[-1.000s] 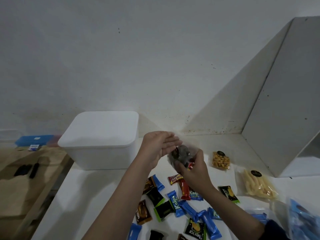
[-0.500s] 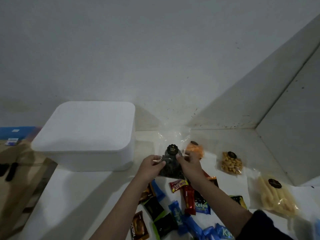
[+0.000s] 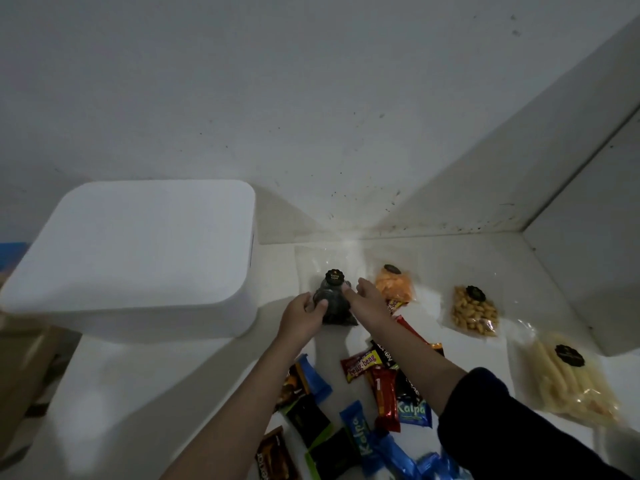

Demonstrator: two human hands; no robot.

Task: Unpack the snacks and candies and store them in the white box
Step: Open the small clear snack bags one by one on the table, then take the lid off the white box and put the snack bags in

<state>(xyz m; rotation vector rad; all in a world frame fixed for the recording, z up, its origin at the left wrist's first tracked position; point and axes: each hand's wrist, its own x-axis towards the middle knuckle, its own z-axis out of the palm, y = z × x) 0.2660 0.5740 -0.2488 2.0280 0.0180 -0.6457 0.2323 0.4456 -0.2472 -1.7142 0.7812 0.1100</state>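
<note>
Both hands are now holding the dark snack pouch (image 3: 335, 304) down on the bench (image 3: 145, 393), where a second ago they were lifting it in the air. Left hand (image 3: 302, 317) is gripping the pouch's left side with curled fingers and thumb, while the right hand (image 3: 367, 300) is pinching its right edge. Lying just right of the closed white box (image 3: 138, 251), the pouch is the first of four clear pouches with black round labels; the orange one (image 3: 395, 287), the peanut one (image 3: 475, 312) and the pale stick one (image 3: 575, 379) are trailing away to the right. Small wrapped candies (image 3: 367, 407), too overlapped to count, are lying scattered between the two forearms.
</note>
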